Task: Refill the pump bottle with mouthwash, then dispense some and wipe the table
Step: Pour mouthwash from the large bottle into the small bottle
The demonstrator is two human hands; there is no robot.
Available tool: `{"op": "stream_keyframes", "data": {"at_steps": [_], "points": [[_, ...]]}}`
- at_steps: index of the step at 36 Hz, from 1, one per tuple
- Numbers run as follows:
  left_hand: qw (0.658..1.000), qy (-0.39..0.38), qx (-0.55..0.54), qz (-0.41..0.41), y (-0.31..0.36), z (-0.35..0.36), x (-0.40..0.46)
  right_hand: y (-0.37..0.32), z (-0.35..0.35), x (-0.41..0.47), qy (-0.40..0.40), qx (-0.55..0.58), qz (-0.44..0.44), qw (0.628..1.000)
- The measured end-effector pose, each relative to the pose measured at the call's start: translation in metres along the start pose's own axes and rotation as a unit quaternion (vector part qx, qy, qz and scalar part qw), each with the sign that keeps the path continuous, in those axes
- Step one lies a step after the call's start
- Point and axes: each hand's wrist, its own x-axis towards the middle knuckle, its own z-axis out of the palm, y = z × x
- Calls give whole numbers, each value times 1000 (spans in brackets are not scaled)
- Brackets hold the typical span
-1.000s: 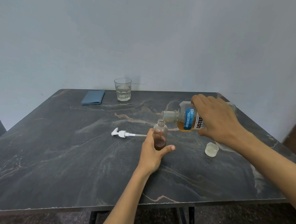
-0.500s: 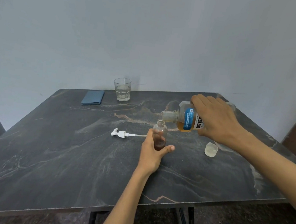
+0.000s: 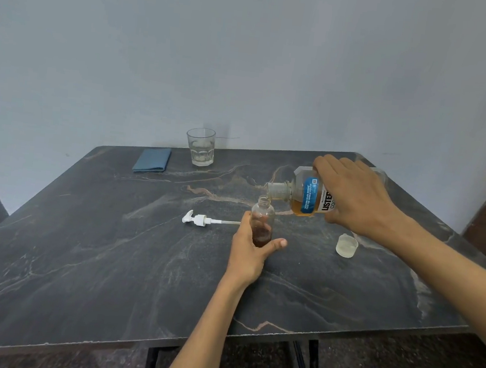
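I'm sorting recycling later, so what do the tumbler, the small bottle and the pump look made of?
Tumbler: likely glass, clear, faceted base. Small bottle: clear, glossy, plastic or glass, hard to tell. Pump: white opaque plastic, matte.

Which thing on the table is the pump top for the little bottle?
Look at the dark marble table. Just left of the left hand lies the white pump top, on its side. It is the only white piece with a long thin tube.
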Motion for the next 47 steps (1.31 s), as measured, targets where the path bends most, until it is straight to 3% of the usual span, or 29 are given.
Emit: {"op": "stream_keyframes", "data": {"at_steps": [47], "points": [[1000,2,6,-1,-2,0,0,1,3,1,6,-3,-3,1000]]}}
